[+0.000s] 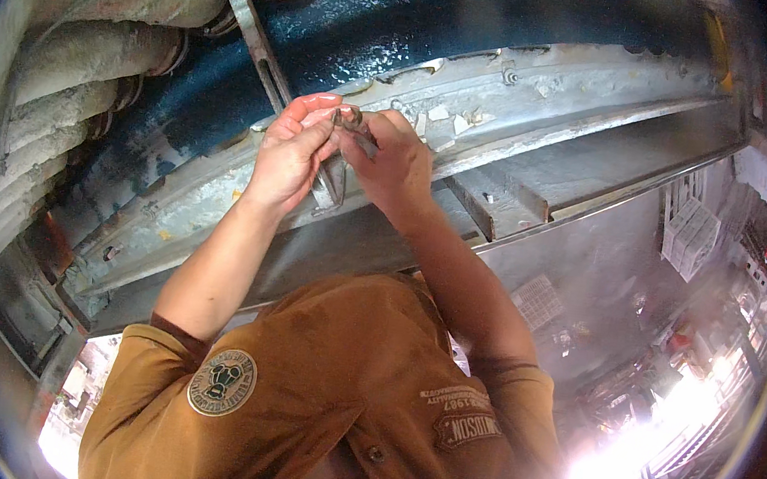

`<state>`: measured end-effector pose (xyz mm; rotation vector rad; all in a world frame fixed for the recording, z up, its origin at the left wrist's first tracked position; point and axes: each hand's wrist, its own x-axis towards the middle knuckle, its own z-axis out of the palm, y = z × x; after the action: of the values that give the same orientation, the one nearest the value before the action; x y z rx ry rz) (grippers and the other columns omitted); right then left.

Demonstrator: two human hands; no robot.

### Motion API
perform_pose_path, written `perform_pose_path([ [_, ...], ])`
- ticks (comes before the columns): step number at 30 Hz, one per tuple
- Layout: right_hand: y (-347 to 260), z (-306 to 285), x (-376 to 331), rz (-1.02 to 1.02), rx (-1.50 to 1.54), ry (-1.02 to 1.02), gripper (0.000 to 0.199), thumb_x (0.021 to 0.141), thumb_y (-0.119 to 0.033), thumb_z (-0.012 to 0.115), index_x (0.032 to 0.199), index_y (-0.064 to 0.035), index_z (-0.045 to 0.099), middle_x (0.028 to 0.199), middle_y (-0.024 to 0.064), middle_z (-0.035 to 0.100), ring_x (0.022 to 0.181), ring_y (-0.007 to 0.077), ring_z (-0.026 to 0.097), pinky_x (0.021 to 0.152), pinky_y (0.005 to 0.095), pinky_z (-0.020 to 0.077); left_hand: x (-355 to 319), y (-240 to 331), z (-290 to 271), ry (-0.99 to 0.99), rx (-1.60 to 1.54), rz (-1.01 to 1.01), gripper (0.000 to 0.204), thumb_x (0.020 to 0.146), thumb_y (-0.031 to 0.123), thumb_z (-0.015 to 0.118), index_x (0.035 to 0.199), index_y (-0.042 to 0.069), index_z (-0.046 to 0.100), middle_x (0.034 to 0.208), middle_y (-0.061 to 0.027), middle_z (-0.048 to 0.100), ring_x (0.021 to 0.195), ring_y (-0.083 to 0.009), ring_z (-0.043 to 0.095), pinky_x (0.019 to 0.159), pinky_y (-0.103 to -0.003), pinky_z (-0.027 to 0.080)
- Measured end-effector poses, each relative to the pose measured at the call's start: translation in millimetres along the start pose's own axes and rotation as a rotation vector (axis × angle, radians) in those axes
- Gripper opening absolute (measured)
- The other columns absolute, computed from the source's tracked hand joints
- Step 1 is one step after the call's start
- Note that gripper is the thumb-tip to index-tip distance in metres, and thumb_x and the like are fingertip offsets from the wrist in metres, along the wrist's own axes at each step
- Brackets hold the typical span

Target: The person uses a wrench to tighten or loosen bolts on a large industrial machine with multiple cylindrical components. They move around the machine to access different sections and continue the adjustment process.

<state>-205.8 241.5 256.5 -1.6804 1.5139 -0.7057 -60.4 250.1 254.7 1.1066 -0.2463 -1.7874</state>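
Observation:
Both hands meet in front of a slotted metal bar (259, 47), over a pale, curved ledge. Between the fingertips is a small, greyish piece (349, 116), mostly covered by the fingers; its kind is too small to make out. My left hand (292, 152) pinches it from the left, thumb and fingers pressed together. From the right, my right hand (393, 157) has its fingers curled in on the same piece. The bar's lower end (328, 193) shows below the hands.
A wet, dark blue curved surface (348, 28) rises beyond the pale ledge (564, 95), which carries broken white flakes (450, 121). Thick, grey rounded forms (96, 55) line the left. A metal trough with dividers (521, 197) runs nearer me. White crates (688, 237) stand lower right, near bright glare.

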Motion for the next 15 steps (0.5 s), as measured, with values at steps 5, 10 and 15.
perform_pose_path([
  [5, 10, 10, -1, 0.098, 0.116, -0.007, 0.023, 0.079, -0.029, 0.065, 0.093, -0.0108, 0.065, 0.081, 0.0109, 0.061, 0.072, 0.0305, 0.06, 0.063, 0.0375, 0.0481, 1, -2, 4, 0.017, -0.003, 0.014, 0.018, 0.092, 0.001, 0.045, 0.11, 0.001, 0.05, 0.105, -0.0115, 0.06, 0.089, -0.0123, 0.058, 0.076, -0.02, 0.047],
  [10, 9, 12, 0, 0.269, 0.328, -0.052, 0.022, 0.08, -0.028, 0.065, 0.087, -0.0065, 0.065, 0.074, 0.0122, 0.062, 0.069, 0.0277, 0.061, 0.063, 0.0351, 0.0472, 1, -6, 3, 0.026, 0.002, 0.003, 0.02, 0.092, 0.001, 0.045, 0.111, 0.0, 0.049, 0.108, -0.013, 0.059, 0.095, -0.0157, 0.058, 0.082, -0.023, 0.047],
  [15, 17, 14, 2, 0.282, 0.281, -0.051, 0.024, 0.082, -0.027, 0.064, 0.081, -0.0035, 0.062, 0.07, 0.0124, 0.062, 0.065, 0.0234, 0.06, 0.061, 0.0334, 0.0464, -1, -8, 5, 0.029, -0.041, -0.06, 0.027, 0.091, 0.0, 0.046, 0.118, 0.001, 0.047, 0.113, -0.0122, 0.057, 0.105, -0.0165, 0.056, 0.089, -0.025, 0.045],
])
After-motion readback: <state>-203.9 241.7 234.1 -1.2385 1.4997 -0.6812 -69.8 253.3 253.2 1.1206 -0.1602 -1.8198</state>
